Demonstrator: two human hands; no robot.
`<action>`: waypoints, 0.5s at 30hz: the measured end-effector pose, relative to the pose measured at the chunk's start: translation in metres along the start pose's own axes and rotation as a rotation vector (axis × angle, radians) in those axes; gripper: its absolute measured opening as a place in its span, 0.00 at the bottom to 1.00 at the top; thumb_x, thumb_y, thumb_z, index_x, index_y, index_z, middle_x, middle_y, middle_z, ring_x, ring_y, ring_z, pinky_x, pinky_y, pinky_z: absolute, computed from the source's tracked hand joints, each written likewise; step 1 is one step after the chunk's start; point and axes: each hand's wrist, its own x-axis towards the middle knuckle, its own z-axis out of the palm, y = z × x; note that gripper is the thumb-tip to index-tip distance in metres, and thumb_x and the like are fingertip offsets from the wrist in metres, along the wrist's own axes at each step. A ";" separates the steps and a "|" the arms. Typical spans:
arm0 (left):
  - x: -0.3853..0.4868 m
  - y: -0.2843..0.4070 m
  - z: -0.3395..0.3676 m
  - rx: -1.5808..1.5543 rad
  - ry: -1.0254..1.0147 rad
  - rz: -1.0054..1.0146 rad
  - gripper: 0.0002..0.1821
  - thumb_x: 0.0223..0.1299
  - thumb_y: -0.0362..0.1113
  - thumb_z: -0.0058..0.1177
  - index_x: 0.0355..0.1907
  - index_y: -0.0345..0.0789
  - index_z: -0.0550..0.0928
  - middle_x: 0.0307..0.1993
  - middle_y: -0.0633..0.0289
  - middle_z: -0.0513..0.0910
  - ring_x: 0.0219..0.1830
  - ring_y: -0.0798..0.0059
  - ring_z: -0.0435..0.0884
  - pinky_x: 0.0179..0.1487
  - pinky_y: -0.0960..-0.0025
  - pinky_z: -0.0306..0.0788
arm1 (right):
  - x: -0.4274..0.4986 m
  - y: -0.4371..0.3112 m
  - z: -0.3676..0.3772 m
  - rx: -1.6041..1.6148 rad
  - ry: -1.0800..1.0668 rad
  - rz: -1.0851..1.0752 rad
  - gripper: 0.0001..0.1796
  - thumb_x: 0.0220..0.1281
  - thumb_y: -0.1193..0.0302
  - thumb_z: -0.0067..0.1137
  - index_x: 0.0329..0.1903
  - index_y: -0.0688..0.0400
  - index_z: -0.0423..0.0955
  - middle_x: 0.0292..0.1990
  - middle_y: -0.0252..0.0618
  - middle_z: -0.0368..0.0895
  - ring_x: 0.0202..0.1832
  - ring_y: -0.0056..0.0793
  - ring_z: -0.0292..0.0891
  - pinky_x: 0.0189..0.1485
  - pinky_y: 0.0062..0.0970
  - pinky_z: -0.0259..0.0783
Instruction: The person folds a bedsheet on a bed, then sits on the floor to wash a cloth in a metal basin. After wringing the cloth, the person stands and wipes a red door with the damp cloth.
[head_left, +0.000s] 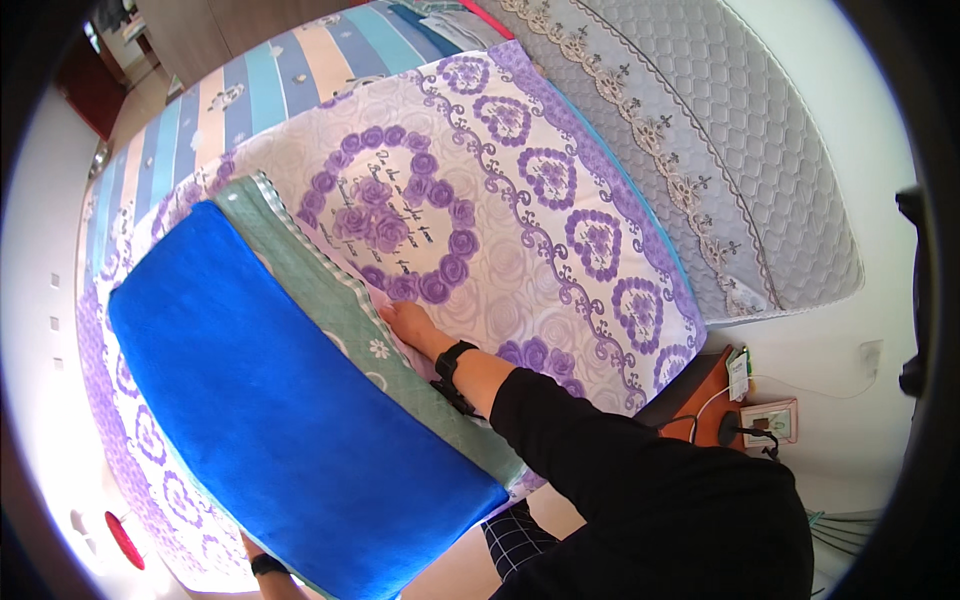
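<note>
A folded blue cloth (300, 405) lies over a green patterned cloth (341, 300) with a checked edge, both on a purple rose-print bedspread (495, 300). A strip of pink cloth (375, 296) shows along the green cloth's upper edge. There my right hand (409, 326), with a black band at the wrist, has its curled fingers on the pink cloth; the fingertips are partly hidden. My left hand (249, 549) is at the lower left, at the blue cloth's near edge, its fingers mostly hidden behind the cloth. A dark strap lies under my right forearm.
Striped bedding (247, 97) spreads across the far side of the bed. A grey padded headboard (765, 150) with lace trim stands at the upper right. The bedside table (701, 412) at right holds a picture frame (769, 421), a cable and a small black stand. A red object (124, 540) is at lower left.
</note>
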 end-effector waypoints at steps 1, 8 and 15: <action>-0.006 0.002 0.005 -0.002 -0.001 0.006 0.21 0.64 0.46 0.45 0.52 0.32 0.75 0.42 0.56 0.81 0.39 0.67 0.81 0.39 0.65 0.77 | -0.001 0.001 0.000 0.014 0.044 0.006 0.26 0.62 0.53 0.46 0.39 0.67 0.77 0.38 0.60 0.79 0.43 0.56 0.75 0.46 0.43 0.69; -0.050 0.010 0.058 -0.017 -0.033 0.012 0.22 0.64 0.47 0.45 0.52 0.32 0.75 0.42 0.57 0.81 0.39 0.67 0.81 0.39 0.65 0.77 | -0.034 -0.006 -0.032 0.153 0.184 -0.055 0.25 0.63 0.53 0.45 0.29 0.64 0.77 0.28 0.56 0.78 0.32 0.53 0.76 0.35 0.44 0.68; -0.087 0.007 0.121 -0.051 -0.164 0.011 0.22 0.64 0.47 0.45 0.52 0.33 0.75 0.41 0.57 0.81 0.39 0.67 0.81 0.39 0.65 0.77 | -0.049 -0.003 -0.145 0.139 0.289 -0.070 0.24 0.62 0.52 0.46 0.29 0.61 0.78 0.26 0.53 0.79 0.31 0.52 0.76 0.34 0.43 0.68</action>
